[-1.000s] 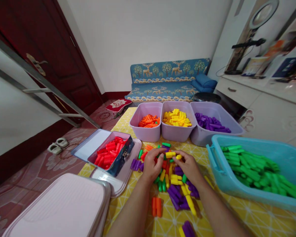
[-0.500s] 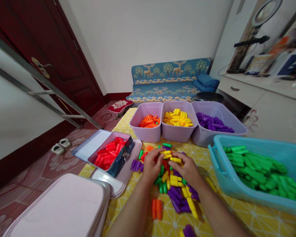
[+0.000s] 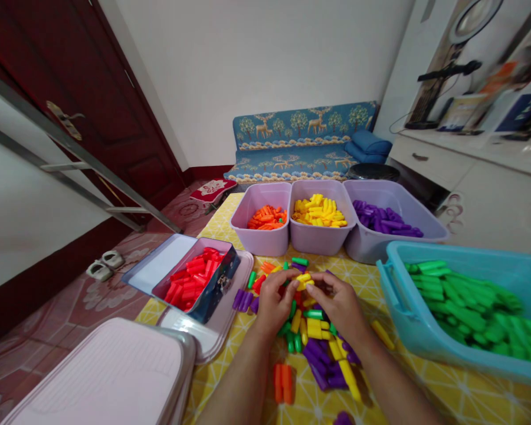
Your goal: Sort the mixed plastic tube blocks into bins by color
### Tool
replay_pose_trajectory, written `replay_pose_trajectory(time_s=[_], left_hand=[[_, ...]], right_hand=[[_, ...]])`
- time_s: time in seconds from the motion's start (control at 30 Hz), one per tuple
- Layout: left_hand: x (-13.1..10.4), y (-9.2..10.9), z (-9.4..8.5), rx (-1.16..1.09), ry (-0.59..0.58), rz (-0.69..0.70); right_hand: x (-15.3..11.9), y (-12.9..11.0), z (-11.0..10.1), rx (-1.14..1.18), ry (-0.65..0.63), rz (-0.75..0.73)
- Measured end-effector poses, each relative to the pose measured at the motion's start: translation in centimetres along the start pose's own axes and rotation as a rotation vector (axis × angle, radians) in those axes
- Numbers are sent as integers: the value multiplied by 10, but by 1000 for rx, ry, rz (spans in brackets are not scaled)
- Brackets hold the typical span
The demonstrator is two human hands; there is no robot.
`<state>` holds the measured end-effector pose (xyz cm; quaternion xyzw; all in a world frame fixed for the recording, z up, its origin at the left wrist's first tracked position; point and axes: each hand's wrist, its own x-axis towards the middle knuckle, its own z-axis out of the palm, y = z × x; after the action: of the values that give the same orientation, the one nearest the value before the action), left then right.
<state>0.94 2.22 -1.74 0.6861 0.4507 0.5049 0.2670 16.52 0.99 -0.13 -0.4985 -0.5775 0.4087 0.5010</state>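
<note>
Above a mixed pile on the table, my left hand (image 3: 274, 300) and my right hand (image 3: 341, 306) meet at a small cluster of yellow plastic pieces (image 3: 304, 281). Thumb and fingers of each hand pinch it from opposite sides. Beneath them lie loose rounded plastic pieces: a yellow block (image 3: 317, 328), purple pieces (image 3: 321, 360), green pieces (image 3: 294, 341) and a long yellow stick (image 3: 349, 381). A joined orange pair (image 3: 282, 383) rests nearer to me, left of the purple ones. Joined purple pieces (image 3: 242, 300) lie left of my left hand.
Lilac bins hold orange pieces (image 3: 268, 217), yellow pieces (image 3: 319, 211) and purple pieces (image 3: 386, 218) at the back. A turquoise tub (image 3: 425, 345) of green pieces stands right. Left are an open tin (image 3: 216, 295) of red pieces and a stack of pale lids (image 3: 101, 372).
My hands have come closer together, and the yellow pieces that were apart between them now touch in one cluster. A green piece shows in the pile under my right hand.
</note>
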Motion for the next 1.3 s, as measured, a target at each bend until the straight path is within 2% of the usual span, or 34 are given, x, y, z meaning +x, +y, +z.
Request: replay_pose_trajectory(time_s=[0.17, 0.47, 0.67, 1.3], left_hand=[[-1, -2, 0, 6, -5, -13], [-1, 1, 0, 41, -34, 9], [-1, 0, 0, 44, -32, 4], [-2, 3, -1, 70, -32, 14]], right_hand=[[-1, -3, 2, 136, 7, 109], [-1, -4, -2, 148, 65, 100], [0, -1, 0, 149, 28, 68], [-2, -7, -1, 89, 53, 45]])
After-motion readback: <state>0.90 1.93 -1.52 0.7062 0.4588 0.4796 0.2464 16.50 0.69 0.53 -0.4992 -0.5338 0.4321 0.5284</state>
